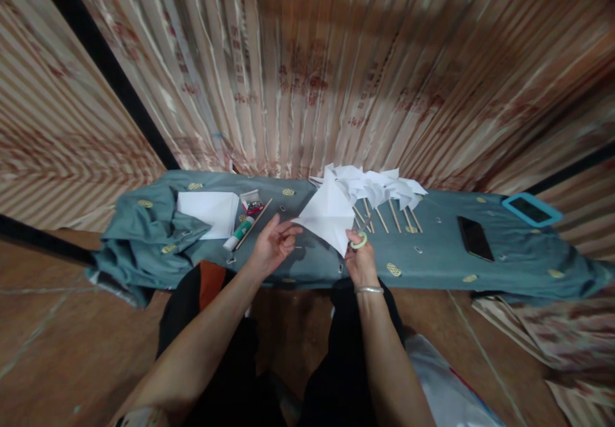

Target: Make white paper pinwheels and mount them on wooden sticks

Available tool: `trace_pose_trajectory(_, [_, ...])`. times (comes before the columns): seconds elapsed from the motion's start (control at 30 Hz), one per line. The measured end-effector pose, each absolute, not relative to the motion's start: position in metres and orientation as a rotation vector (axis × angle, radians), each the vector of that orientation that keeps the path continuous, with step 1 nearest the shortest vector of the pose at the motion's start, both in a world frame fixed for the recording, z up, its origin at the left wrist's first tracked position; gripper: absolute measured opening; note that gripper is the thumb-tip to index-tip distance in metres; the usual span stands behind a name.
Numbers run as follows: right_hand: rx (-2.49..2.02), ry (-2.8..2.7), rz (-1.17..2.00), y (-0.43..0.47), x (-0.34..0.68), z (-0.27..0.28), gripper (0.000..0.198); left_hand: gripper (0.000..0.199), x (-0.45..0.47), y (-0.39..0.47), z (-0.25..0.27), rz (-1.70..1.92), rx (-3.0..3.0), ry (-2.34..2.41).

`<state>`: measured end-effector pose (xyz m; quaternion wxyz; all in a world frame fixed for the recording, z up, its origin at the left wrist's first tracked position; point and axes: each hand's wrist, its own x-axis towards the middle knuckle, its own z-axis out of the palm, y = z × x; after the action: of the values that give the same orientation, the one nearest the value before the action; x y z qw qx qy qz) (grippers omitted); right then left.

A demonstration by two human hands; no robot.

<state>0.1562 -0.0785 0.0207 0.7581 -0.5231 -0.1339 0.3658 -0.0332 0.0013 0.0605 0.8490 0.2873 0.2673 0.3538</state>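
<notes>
A white square sheet of paper (327,212), creased across its middle, is held up over the bench with its corners pointing outward. My left hand (275,246) has its fingertips at the paper's left corner, fingers closed about it. In my right hand (360,261) is a pair of scissors with pale green handles (358,241), and its fingers also touch the paper's lower right edge. The scissor blades point up and away from the sheet. Behind the paper lie several white paper pinwheels (379,183) on wooden sticks (394,215).
A stack of white paper (211,212), a small red and white box of pins (252,202), a glue stick (238,233) and a wooden stick (254,223) lie on the left. A black phone (475,238) and a blue-framed tablet (532,209) are on the right. Patterned green cloth (432,267) covers the bench.
</notes>
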Motion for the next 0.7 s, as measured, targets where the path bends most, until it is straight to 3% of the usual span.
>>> trace_pose_trajectory(0.17, [-1.081,-0.185,0.827,-0.07,0.151,0.023,0.036,0.034,-0.029,-0.005,0.059,0.742,0.674,0.606])
trace_pose_trajectory(0.47, [-1.141,-0.3,0.855,-0.061,0.117,0.026,0.035,0.048,-0.013,-0.018,0.042,0.813,0.787,0.838])
trace_pose_trajectory(0.7, [-1.229,-0.54,0.93,-0.065,0.11,0.029,0.04,0.045,-0.02,-0.003,0.044,0.942,0.747,0.875])
